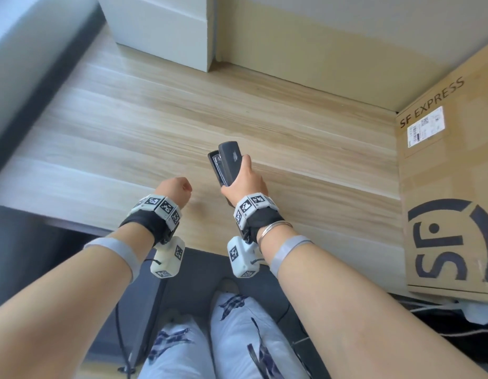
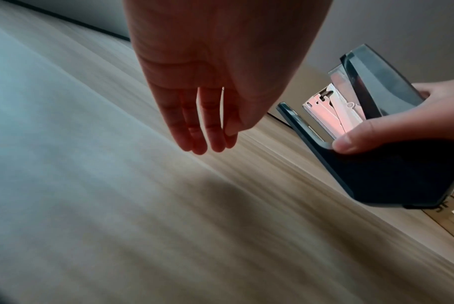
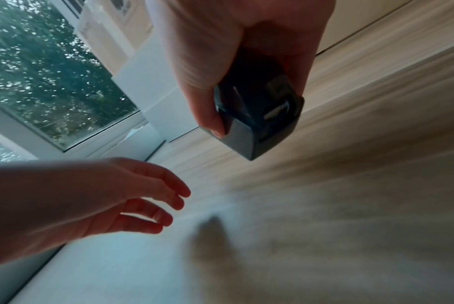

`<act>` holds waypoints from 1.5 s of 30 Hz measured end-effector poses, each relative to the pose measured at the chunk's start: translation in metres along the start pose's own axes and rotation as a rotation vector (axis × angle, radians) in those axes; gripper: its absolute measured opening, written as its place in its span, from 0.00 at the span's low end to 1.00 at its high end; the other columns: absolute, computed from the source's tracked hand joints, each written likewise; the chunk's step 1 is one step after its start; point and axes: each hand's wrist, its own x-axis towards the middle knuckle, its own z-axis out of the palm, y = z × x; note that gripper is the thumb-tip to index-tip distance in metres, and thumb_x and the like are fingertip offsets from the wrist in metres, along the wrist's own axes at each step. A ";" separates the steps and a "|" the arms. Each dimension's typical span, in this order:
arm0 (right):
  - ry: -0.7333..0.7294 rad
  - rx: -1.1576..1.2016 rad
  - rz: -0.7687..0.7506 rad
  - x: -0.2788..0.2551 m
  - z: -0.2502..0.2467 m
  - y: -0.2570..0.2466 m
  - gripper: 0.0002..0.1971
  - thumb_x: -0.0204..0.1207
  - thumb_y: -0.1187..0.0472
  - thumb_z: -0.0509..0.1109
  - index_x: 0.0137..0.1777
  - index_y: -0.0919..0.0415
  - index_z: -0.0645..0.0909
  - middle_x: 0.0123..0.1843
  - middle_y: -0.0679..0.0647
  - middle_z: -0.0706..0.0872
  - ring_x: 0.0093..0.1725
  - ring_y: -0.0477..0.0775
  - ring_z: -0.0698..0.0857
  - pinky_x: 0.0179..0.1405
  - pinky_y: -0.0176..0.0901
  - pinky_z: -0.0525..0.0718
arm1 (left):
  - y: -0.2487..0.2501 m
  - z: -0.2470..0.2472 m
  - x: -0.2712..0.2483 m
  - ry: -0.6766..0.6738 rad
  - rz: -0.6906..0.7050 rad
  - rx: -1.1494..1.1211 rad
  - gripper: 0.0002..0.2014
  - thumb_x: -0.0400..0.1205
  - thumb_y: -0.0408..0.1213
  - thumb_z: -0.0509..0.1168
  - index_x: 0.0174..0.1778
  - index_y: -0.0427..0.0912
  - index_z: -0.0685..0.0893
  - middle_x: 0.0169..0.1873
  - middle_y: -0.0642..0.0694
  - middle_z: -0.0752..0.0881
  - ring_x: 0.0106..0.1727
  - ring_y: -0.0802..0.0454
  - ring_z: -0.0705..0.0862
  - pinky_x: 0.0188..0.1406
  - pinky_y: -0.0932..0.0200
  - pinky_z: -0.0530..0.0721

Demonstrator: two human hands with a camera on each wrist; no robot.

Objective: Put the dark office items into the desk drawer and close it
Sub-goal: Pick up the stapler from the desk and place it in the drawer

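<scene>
Low in the frame my two forearms reach over the counter's (image 1: 155, 127) near edge. My left hand (image 1: 175, 190) hangs relaxed, holding nothing. My right hand (image 1: 244, 184) grips the black stapler (image 1: 228, 162), lifted off the wood, centre frame. No drawer shows — so stowing and closing remain, I judge. Beyond: bare wood, a white box (image 1: 166, 26) upper left, an SF Express carton (image 1: 450, 187) crowding the right.

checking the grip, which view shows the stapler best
The left wrist view: the black stapler shows side-on, metal magazine visible, right hand gripping it. The head view shows its top; the right wrist view only its rear end.
</scene>
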 end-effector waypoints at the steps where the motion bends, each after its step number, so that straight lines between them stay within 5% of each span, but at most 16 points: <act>1: -0.019 0.000 -0.021 -0.008 0.008 -0.009 0.30 0.69 0.60 0.72 0.69 0.57 0.63 0.54 0.61 0.88 0.51 0.66 0.87 0.41 0.47 0.79 | -0.012 -0.004 -0.004 0.012 -0.012 -0.004 0.16 0.80 0.28 0.56 0.57 0.38 0.85 0.58 0.37 0.88 0.59 0.37 0.84 0.51 0.55 0.78; 11: -0.184 -0.048 -0.193 -0.084 0.109 -0.087 0.31 0.71 0.57 0.72 0.71 0.56 0.63 0.53 0.61 0.89 0.53 0.66 0.88 0.44 0.48 0.81 | -0.157 -0.040 -0.066 0.090 -0.199 -0.032 0.15 0.80 0.30 0.55 0.57 0.37 0.85 0.58 0.34 0.87 0.59 0.37 0.84 0.57 0.52 0.81; 21: -0.403 -0.183 -0.295 -0.138 0.222 -0.111 0.29 0.71 0.56 0.72 0.69 0.57 0.64 0.51 0.62 0.89 0.50 0.68 0.88 0.39 0.47 0.80 | -0.269 -0.014 -0.103 0.043 -0.363 -0.041 0.16 0.80 0.33 0.55 0.58 0.38 0.84 0.59 0.35 0.86 0.61 0.36 0.83 0.58 0.50 0.81; 30: -0.511 -0.221 -0.023 -0.141 0.317 -0.070 0.29 0.71 0.59 0.73 0.69 0.58 0.63 0.55 0.61 0.87 0.54 0.66 0.87 0.48 0.50 0.85 | -0.347 0.040 -0.109 -0.060 -0.461 -0.084 0.15 0.80 0.31 0.56 0.55 0.42 0.85 0.58 0.39 0.87 0.60 0.38 0.84 0.58 0.51 0.81; 38: -0.411 -0.069 0.302 -0.110 0.372 -0.052 0.32 0.75 0.61 0.74 0.74 0.61 0.61 0.62 0.63 0.85 0.62 0.65 0.86 0.58 0.51 0.84 | -0.376 0.076 -0.081 -0.102 -0.460 -0.083 0.15 0.80 0.30 0.56 0.57 0.40 0.85 0.59 0.37 0.86 0.60 0.37 0.83 0.60 0.50 0.81; 45: -0.346 0.021 0.415 -0.098 0.409 -0.048 0.32 0.77 0.63 0.71 0.76 0.61 0.58 0.67 0.65 0.82 0.64 0.67 0.84 0.60 0.54 0.83 | -0.393 0.096 -0.061 -0.127 -0.445 -0.097 0.15 0.78 0.30 0.57 0.56 0.42 0.85 0.59 0.38 0.85 0.61 0.37 0.83 0.61 0.50 0.81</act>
